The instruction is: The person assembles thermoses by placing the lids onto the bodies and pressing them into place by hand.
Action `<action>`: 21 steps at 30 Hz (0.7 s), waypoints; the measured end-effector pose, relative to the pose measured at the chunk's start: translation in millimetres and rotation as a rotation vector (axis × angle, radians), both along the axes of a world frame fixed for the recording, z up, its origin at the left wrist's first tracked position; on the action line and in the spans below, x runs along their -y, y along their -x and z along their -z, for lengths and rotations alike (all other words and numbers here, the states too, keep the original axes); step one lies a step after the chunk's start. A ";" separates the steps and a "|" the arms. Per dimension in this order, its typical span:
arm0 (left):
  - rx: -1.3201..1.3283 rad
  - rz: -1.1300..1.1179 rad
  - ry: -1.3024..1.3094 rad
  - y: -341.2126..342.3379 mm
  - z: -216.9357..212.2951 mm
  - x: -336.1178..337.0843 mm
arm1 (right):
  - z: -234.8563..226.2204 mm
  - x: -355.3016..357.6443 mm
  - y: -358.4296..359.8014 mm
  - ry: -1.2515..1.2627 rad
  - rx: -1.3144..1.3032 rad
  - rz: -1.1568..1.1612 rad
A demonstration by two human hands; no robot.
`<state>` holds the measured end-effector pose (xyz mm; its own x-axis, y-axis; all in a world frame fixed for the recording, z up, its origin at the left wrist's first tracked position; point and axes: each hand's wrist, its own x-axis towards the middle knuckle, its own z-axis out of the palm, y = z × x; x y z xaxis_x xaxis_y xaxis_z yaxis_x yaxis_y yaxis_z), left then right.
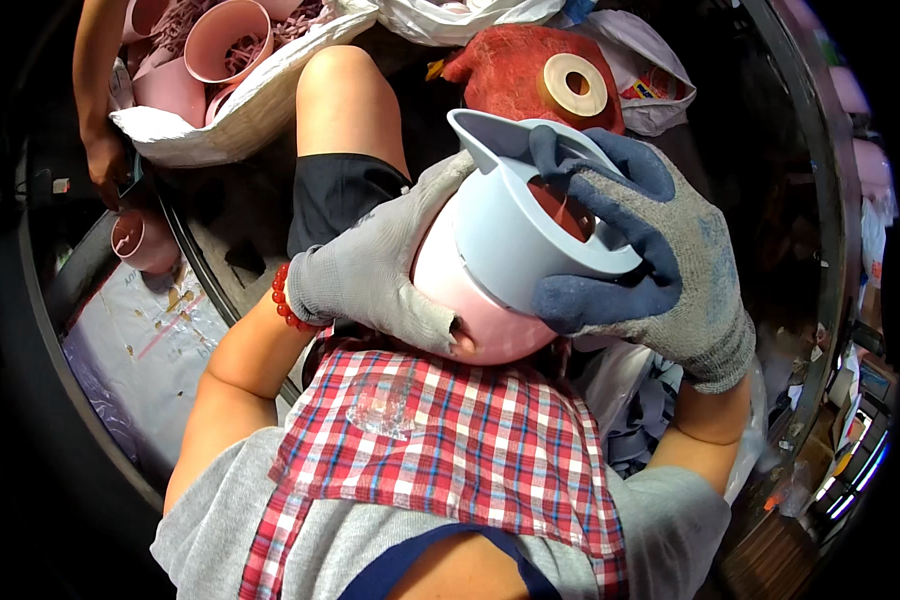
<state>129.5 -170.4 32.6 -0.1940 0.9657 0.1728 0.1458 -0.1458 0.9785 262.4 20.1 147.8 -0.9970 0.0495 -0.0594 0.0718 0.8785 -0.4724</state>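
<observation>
A plastic pitcher sits tilted in front of my chest, with a glossy pink body [500,325] and a light blue spouted collar [505,250] at its top. My left hand [385,265], in a grey glove with a torn thumb tip, wraps round the pink body from the left. On the other side my right hand [670,250], in a grey glove with dark blue coating, grips the collar. Its thumb presses the outer wall and its fingers curl over the far rim. Reddish-brown colour shows through the collar's opening; the pitcher's underside is hidden.
A white sack [200,145] of pink containers and shavings stands upper left. Beside it another person's hand [107,165] reaches down above a pink cup [145,242]. Ahead lies a red sack [500,75] bearing a tape roll [575,85]. Grey-blue scraps [645,420] fill a clear bag at my right.
</observation>
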 end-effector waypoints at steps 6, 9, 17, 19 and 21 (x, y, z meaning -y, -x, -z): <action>0.177 0.003 0.080 -4.8 -1.8 -3.0 | 2.2 -9.8 -1.9 0.241 -0.041 -0.007; 0.109 -0.006 0.008 -5.1 -5.0 -3.6 | 5.1 -10.4 -2.8 0.150 -0.077 -0.036; 0.044 0.027 0.042 -3.4 -2.7 2.1 | 12.8 -2.1 0.7 0.064 -0.074 -0.017; 0.059 -0.013 -0.004 -5.9 0.7 0.8 | 15.6 -5.4 0.3 0.036 -0.096 -0.062; 0.053 -0.023 -0.030 -5.9 2.8 0.4 | 17.7 -7.0 0.4 0.043 -0.094 -0.083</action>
<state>135.3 -170.8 29.8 -0.2261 0.9553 0.1905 0.0980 -0.1723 0.9802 262.0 27.2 130.1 -0.9988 -0.0344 0.0342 -0.0471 0.8586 -0.5105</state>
